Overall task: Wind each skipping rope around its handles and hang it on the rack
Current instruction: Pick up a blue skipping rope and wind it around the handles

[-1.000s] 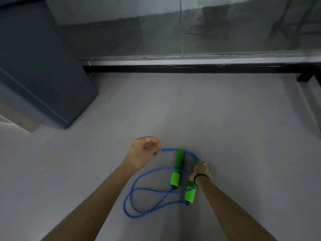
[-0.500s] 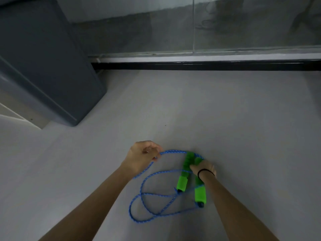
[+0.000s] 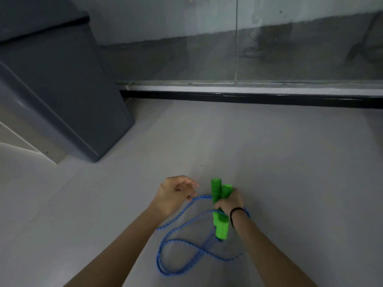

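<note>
A blue skipping rope (image 3: 178, 242) lies in loose loops on the grey floor between my forearms. Its two green foam handles (image 3: 220, 226) are held side by side, pointing away from me, and my right hand (image 3: 229, 201) grips both around their middle. A black band sits on that wrist. My left hand (image 3: 176, 192) is just left of the handles with its fingers curled. The rope bends at its lowest fingertips, which pinch it. No rack is in view.
A dark grey cabinet (image 3: 62, 90) stands on the floor at the far left. A glass wall (image 3: 269, 48) with a black base rail (image 3: 248, 98) runs across the back. Pale grey floor (image 3: 290, 172) spreads around the rope.
My right hand has gathered the two handles together and raised them off the floor. My left hand has stayed beside them on the rope. The camera has tilted up slightly.
</note>
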Action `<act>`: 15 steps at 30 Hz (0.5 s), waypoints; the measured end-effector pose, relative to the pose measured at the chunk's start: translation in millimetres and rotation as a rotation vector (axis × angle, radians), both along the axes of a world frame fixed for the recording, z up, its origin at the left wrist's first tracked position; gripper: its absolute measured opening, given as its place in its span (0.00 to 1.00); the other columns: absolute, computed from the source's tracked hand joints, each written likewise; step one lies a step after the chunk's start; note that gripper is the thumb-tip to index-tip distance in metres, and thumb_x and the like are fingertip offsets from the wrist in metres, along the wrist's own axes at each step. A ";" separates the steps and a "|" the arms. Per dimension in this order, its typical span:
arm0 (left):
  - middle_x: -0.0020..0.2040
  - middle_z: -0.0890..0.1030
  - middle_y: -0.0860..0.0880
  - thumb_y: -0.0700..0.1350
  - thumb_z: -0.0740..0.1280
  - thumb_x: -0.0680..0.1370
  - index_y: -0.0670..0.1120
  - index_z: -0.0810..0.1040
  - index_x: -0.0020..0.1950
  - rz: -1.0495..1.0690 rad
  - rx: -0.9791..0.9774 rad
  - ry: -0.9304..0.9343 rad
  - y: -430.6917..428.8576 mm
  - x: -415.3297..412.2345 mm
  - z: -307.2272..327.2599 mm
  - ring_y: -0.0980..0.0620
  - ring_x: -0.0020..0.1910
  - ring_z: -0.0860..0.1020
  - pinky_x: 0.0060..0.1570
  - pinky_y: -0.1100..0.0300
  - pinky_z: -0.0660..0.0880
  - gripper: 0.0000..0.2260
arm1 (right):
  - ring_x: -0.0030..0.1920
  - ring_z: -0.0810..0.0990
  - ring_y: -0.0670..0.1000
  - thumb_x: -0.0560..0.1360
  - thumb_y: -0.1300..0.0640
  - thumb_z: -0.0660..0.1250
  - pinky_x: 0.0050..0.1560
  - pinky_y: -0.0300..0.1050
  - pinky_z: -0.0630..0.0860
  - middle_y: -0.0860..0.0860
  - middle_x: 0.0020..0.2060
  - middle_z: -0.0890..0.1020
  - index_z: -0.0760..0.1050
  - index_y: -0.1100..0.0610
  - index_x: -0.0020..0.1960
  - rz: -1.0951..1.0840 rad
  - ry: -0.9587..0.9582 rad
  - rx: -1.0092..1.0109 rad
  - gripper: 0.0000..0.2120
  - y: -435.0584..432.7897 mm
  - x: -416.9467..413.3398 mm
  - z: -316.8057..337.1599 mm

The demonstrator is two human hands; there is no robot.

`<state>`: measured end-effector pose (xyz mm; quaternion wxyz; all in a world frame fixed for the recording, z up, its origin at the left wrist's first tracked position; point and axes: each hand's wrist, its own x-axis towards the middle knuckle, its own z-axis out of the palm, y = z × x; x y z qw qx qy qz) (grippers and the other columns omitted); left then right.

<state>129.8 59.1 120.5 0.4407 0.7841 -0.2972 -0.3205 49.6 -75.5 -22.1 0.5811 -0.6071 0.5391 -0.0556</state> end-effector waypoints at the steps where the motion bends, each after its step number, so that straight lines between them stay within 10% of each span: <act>1: 0.30 0.78 0.50 0.31 0.61 0.77 0.41 0.80 0.43 0.001 -0.015 -0.001 -2.4 -1.1 4.6 0.63 0.24 0.75 0.29 0.74 0.70 0.10 | 0.48 0.80 0.58 0.57 0.68 0.76 0.42 0.46 0.77 0.61 0.47 0.81 0.74 0.63 0.51 -0.036 -0.125 -0.027 0.24 -6.6 2.1 16.5; 5: 0.32 0.78 0.46 0.29 0.59 0.76 0.41 0.79 0.44 -0.015 -0.080 -0.025 -14.5 -6.4 38.0 0.63 0.24 0.75 0.28 0.75 0.69 0.11 | 0.37 0.76 0.54 0.61 0.73 0.73 0.40 0.46 0.74 0.56 0.34 0.78 0.74 0.58 0.35 -0.062 -0.482 -0.085 0.13 -21.0 1.9 113.2; 15: 0.24 0.79 0.55 0.33 0.70 0.69 0.44 0.77 0.35 -0.005 -0.342 0.022 -51.4 -28.0 272.8 0.64 0.25 0.75 0.28 0.74 0.70 0.07 | 0.38 0.81 0.51 0.65 0.68 0.74 0.42 0.44 0.79 0.56 0.37 0.82 0.78 0.64 0.41 -0.011 -0.739 -0.287 0.07 -24.4 -42.9 439.3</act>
